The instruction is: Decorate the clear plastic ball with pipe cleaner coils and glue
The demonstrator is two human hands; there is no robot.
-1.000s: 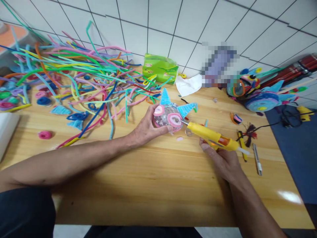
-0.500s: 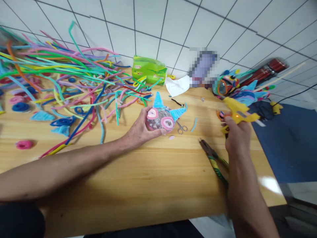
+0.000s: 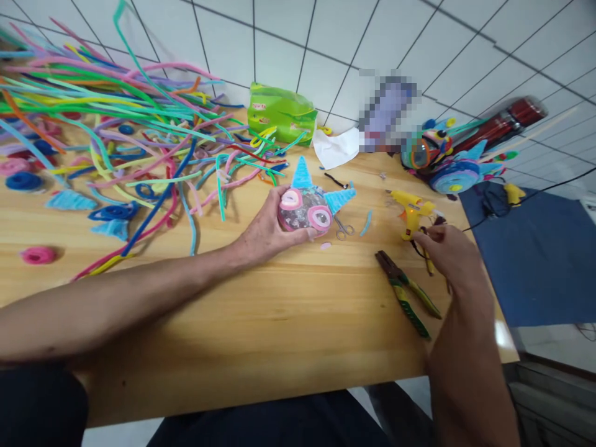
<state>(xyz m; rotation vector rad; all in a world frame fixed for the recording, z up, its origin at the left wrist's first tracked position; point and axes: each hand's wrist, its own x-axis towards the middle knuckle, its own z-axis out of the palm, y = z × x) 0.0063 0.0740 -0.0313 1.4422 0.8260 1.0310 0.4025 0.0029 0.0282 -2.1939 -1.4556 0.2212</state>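
Right hand [image 3: 447,256] apparently near table [image 3: 298,335] edge

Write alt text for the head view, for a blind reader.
A left hand holds a pipe-cleaner creature head with pink eyes and blue horns on a wooden table. The right hand lies by a standing yellow glue gun, with pliers nearer and loose pipe cleaners heaped at left.

The pipe-cleaner head [image 3: 305,211] mid-frame is glittery silver with pink-ringed eyes and light blue horns. The glue gun [image 3: 412,211] right of it is bright yellow, and the pliers [image 3: 410,295] have green-and-yellow striped handles. The pipe cleaner pile [image 3: 116,118] upper left is all neon: pink, green, blue, orange, yellow. Honey-coloured wooden table [image 3: 279,323], navy mat [image 3: 535,261] at right.
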